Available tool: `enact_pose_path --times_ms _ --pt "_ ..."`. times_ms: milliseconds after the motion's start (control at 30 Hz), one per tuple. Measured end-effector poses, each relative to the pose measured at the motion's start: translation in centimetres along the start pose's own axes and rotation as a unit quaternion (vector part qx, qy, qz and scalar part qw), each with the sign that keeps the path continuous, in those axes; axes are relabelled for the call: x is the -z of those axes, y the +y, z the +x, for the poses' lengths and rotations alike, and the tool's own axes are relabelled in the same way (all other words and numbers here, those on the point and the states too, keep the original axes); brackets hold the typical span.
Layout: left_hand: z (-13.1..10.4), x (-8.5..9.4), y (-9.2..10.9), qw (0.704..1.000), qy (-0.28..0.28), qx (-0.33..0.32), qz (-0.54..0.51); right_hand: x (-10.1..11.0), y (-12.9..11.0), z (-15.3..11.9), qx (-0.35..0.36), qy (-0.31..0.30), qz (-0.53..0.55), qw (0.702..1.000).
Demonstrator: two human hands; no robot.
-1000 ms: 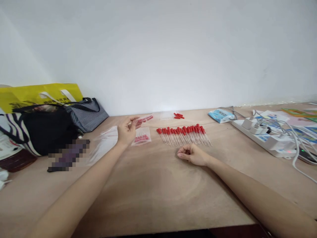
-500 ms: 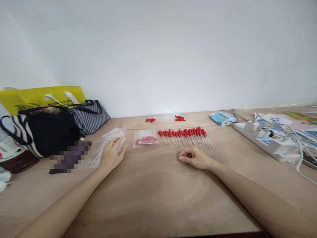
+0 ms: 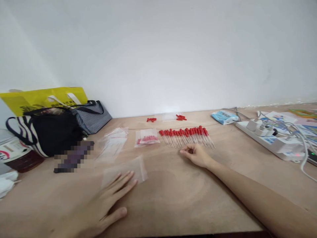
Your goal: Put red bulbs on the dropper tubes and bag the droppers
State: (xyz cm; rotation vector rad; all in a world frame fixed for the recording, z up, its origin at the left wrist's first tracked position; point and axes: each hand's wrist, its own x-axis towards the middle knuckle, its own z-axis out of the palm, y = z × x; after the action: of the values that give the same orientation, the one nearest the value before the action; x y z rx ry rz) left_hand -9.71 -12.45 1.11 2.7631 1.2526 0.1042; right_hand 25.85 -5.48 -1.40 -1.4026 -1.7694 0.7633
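head view: a clear bag (image 3: 125, 165) lies on the table (image 3: 160, 201) under the left hand (image 3: 102, 202), fingers spread wide; the step looks like positioning it, and the next move likely calls for pinching its edge. the right hand (image 3: 195, 154) rests curled near the red-topped droppers (image 3: 186, 132), any contents hidden.

Probably a room at home — plain wall (image 3: 173, 56), wooden table (image 3: 170, 205), black bag (image 3: 56, 135), power strip (image 3: 267, 140)

From my remote feed I note a pale wall (image 3: 168, 56), faint diagonal streak (image 3: 32, 49) upper left, behind a brown wood-grained tabletop (image 3: 163, 205).
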Motion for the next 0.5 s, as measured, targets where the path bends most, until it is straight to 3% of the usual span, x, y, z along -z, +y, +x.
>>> enact_pose_path --times_ms 100,167,333,433,500 --pt "3.9 1.1 1.9 0.991 -0.091 -0.090 -0.040 0.3 -0.2 1.3 0.017 0.092 -0.136 0.986" --pt "7.1 1.3 2.7 0.981 -0.109 -0.144 -0.064 0.4 -0.6 2.8 0.007 0.130 -0.195 0.972" --pt "12.4 -0.1 4.6 0.979 -0.033 -0.180 -0.086 -0.4 -2.0 8.0 -0.118 0.130 -0.233 0.956" --pt "13.0 -0.8 4.8 0.985 0.066 -0.140 -0.075 -1.5 -2.5 10.5 -0.141 0.134 -0.231 0.953" --pt "12.9 -0.9 4.4 0.986 0.101 -0.114 -0.069 -2.1 -2.5 11.5 -0.151 0.136 -0.228 0.952"
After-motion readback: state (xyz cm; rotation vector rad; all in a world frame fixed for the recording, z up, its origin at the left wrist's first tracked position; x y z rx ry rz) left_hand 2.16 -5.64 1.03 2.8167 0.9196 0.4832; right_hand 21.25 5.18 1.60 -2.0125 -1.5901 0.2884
